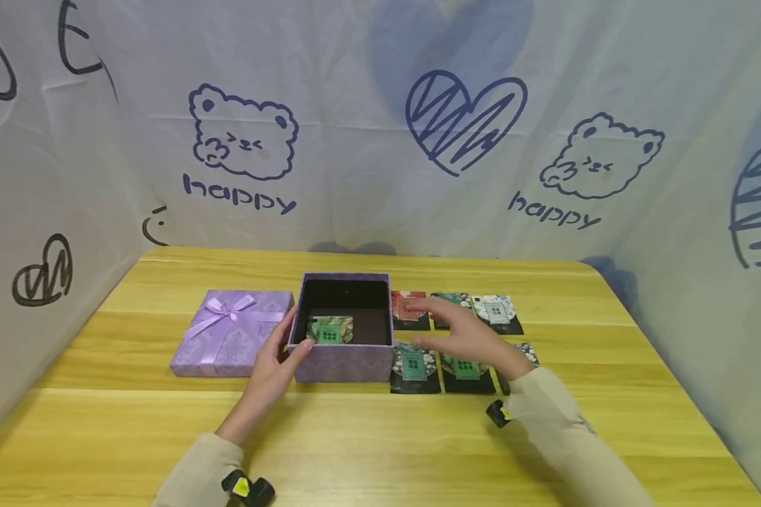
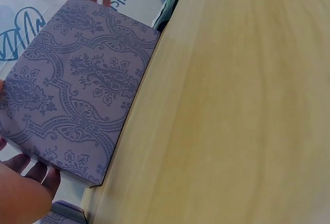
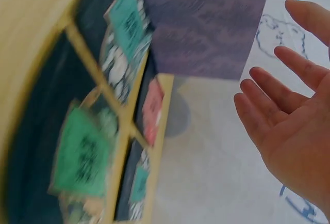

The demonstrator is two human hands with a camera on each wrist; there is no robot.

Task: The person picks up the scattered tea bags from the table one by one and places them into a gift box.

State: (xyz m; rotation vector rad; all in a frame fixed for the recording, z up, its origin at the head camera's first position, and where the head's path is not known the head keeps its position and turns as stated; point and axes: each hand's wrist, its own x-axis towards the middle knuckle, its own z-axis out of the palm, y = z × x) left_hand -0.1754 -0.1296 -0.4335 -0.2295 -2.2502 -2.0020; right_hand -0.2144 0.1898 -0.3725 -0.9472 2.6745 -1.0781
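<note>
An open purple box with a dark inside stands mid-table; one green-labelled packet lies in it. My left hand holds the box at its left side, thumb at the near left corner of the rim. In the left wrist view, its fingers bend against the patterned box. To the right of the box, my right hand hovers over several flat packets, fingers spread and holding nothing. The right wrist view shows that hand beside the box wall.
A purple lid with a ribbon bow lies left of the box. Packets with red, green and white labels lie in two rows at the box's right. A printed white cloth hangs behind the table.
</note>
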